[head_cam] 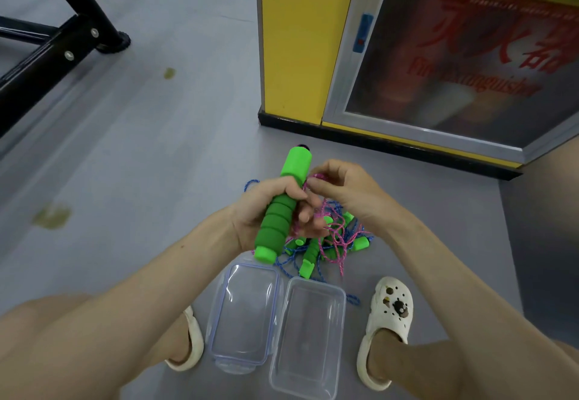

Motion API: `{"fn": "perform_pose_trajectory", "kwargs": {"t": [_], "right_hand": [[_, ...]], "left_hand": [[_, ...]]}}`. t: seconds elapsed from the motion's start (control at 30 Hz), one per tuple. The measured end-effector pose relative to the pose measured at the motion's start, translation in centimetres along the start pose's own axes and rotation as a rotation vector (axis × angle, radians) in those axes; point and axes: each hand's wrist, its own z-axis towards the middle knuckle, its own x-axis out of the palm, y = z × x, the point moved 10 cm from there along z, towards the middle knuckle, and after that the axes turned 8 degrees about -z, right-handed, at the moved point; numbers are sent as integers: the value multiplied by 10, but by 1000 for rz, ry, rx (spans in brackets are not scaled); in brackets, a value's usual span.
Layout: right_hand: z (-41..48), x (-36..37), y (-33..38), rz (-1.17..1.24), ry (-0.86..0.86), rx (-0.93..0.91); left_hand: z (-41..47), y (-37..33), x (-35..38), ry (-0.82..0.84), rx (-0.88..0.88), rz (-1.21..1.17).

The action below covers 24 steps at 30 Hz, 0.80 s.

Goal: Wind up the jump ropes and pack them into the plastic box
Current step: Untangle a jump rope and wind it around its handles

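My left hand (266,211) grips a green jump-rope handle (283,205), held tilted with its top end away from me. My right hand (341,189) pinches the pink cord (316,177) beside that handle; the cord trails down to the floor. Below my hands lies a tangled pile of jump ropes (332,243) with green handles and pink and blue cords. The clear plastic box (308,337) stands open and empty on the floor near my feet. Its lid (244,315) lies flat to the left of it.
A yellow fire-extinguisher cabinet (407,55) stands on the floor behind the pile. A black metal frame (53,52) reaches in from the upper left. My white clogs (387,327) flank the box and lid. Grey floor extends to the left.
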Motion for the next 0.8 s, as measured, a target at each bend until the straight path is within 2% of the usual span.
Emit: {"fn": "perform_pose_trajectory", "kwargs": {"t": [0.13, 0.23, 0.3, 0.4, 0.53, 0.67, 0.8], "right_hand": [[-5, 7, 0, 256, 4, 39], [-7, 7, -4, 510, -82, 106], [-8, 6, -8, 595, -139, 137], [-10, 12, -13, 563, -141, 157], [-12, 26, -14, 573, -73, 119], [-9, 26, -25, 219, -63, 83], [-14, 48, -24, 49, 146, 96]], "left_hand": [[-1, 4, 17, 135, 13, -276], [-2, 8, 31, 280, -44, -418], [-2, 5, 40, 379, -16, -479], [0, 8, 46, 438, -25, -538], [6, 2, 36, 310, 52, -462], [8, -14, 37, 265, 191, -400], [9, -24, 31, 311, 250, -370]]}}
